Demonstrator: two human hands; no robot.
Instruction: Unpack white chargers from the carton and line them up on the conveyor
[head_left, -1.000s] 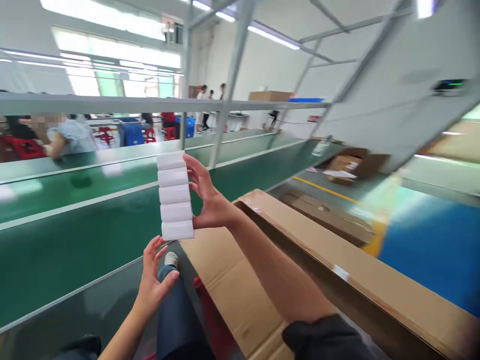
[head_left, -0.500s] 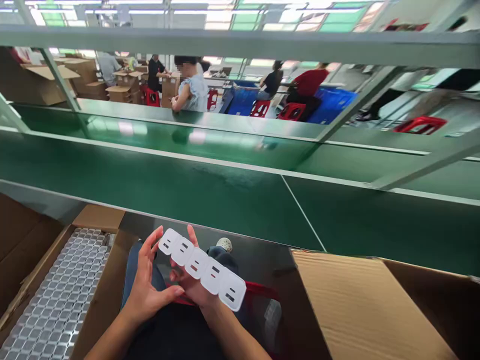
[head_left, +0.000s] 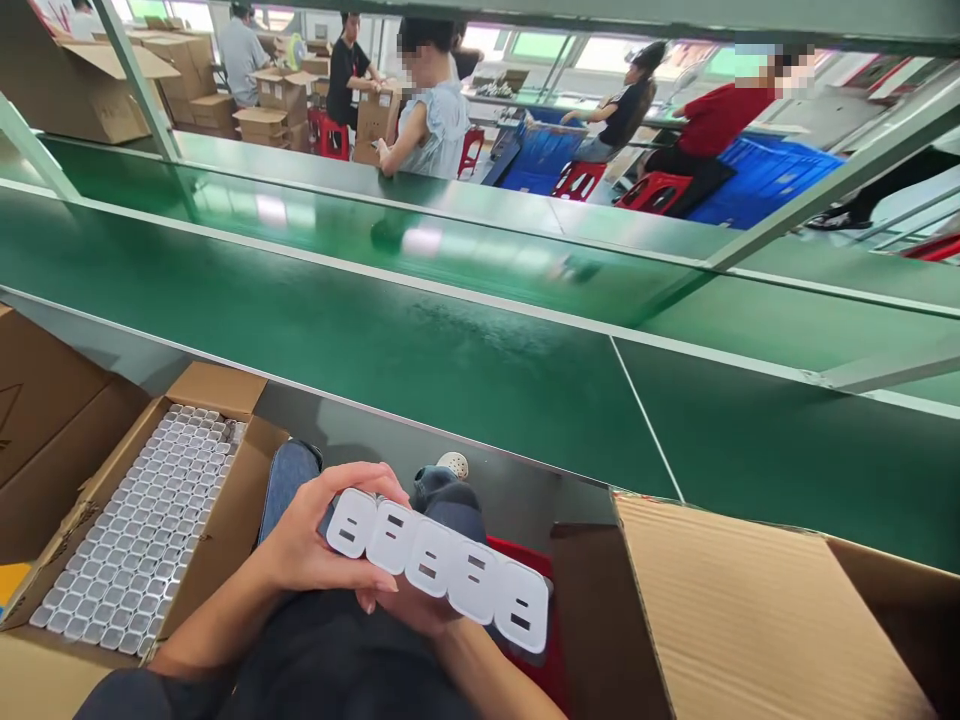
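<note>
Five white blocks (head_left: 427,562), set side by side in one slanting row, held over the person's lap, on the near side of the green belt (head_left: 390,340). Faces: each with one larger dark rectangular slot and one small narrow slot, their order alternating from block to block.

One left hand (head_left: 309,535): grasping the row's left end, fingers over the upper edge, thumb along the lower.

One right hand (head_left: 421,608): beneath the row, mostly hidden by it; whether its fingers grip cannot be told.

One open carton (head_left: 244,475), at left: filled with close-set rows of pale blocks (head_left: 135,540).

One open carton, at right: broad brown flap (head_left: 757,610) turned toward the person, interior in shadow.

One pale perforated shoe (head_left: 454,464), below the belt's near edge. One red item (head_left: 551,650), partly visible below the row's right end.

Beyond the belt: one co-worker in a light blue top (head_left: 439,125); two blue bins (head_left: 551,155); several red stools (head_left: 652,192).
</note>
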